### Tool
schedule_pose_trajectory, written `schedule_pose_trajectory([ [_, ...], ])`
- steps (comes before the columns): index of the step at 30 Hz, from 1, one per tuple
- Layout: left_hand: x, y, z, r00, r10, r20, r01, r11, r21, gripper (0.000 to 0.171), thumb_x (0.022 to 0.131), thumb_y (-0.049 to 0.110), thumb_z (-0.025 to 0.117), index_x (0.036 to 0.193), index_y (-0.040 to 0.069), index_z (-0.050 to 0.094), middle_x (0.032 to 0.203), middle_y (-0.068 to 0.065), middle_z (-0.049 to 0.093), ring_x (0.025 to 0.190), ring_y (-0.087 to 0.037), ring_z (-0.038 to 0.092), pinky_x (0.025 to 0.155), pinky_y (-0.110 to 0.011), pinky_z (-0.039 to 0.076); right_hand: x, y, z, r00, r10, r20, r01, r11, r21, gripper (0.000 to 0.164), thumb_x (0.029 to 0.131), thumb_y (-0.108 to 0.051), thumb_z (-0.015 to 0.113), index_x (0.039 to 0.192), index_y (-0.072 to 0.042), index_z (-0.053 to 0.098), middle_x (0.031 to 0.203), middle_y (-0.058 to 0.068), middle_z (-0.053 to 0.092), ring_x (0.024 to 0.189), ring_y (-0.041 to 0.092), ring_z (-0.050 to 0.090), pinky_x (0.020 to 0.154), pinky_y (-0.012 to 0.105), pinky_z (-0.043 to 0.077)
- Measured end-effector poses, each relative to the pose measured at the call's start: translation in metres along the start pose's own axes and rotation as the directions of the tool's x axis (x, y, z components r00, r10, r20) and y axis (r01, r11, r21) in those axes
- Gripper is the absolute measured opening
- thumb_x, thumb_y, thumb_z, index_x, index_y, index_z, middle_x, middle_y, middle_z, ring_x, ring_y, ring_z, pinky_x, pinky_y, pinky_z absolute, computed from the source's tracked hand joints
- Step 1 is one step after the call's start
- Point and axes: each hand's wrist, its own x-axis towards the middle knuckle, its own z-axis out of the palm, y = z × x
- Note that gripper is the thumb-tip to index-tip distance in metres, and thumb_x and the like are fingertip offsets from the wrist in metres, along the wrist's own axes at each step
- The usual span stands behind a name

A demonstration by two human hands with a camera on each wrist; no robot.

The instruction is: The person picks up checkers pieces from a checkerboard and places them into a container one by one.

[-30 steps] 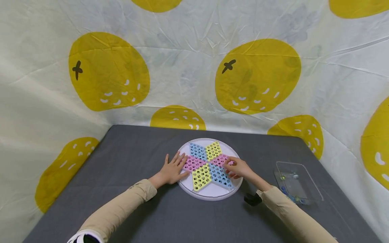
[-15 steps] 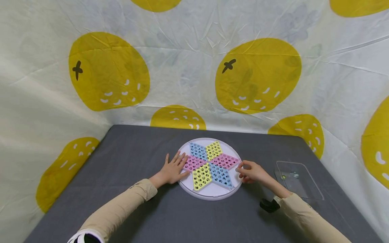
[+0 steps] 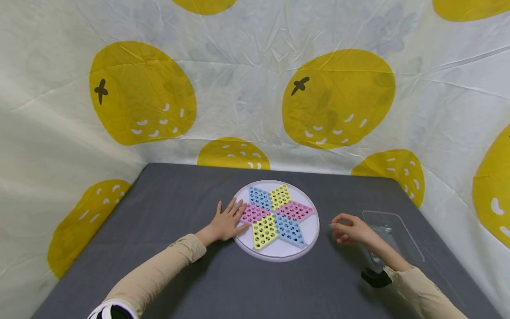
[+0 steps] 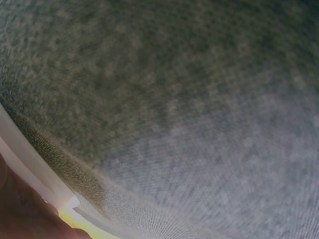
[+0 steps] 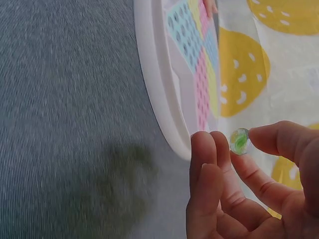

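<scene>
In the head view, a round white Chinese checkers board (image 3: 277,258) has a star of pink, blue and yellow holed sections. My left hand (image 3: 226,222) rests at its left edge, fingers spread and straight over the rim and a pink section. The left wrist view catches part of that hand (image 4: 25,214) beside the white rim. To the right of the board, my right hand (image 3: 353,229) is over the cloth. Its thumb and fingers pinch a clear glass marble (image 5: 240,141) with a green swirl, seen in the right wrist view.
A clear plastic box (image 3: 411,241) stands at the right of the table, partly hidden behind my right forearm, with pale marbles (image 3: 385,229) in it. Dark grey cloth (image 3: 191,190) covers the table. A white curtain (image 3: 239,88) with yellow fruit prints rises behind it.
My right hand has moved off the board's right side, rightward toward the clear box, with the marble between its fingers. My left hand stays at the board's left edge.
</scene>
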Motion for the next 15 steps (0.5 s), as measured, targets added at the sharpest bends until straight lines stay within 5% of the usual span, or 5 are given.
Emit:
schedule_pose_trajectory([
  [15,0.001,0.004,-0.004,0.999,-0.038,0.039,0.035,0.997,0.073,0.07,0.089,0.058,0.029,0.145,0.017,0.014,0.151,-0.003,0.014,0.14,-0.025,0.002,0.103,-0.062,0.006,-0.021,0.02,-0.034,0.999,0.029,-0.023,-0.028,0.999,0.038,0.045,0.091,-0.03,0.049,0.118,0.006,0.042,0.086,0.005,0.067,0.069,0.016,0.066,0.063,0.033,0.052],
])
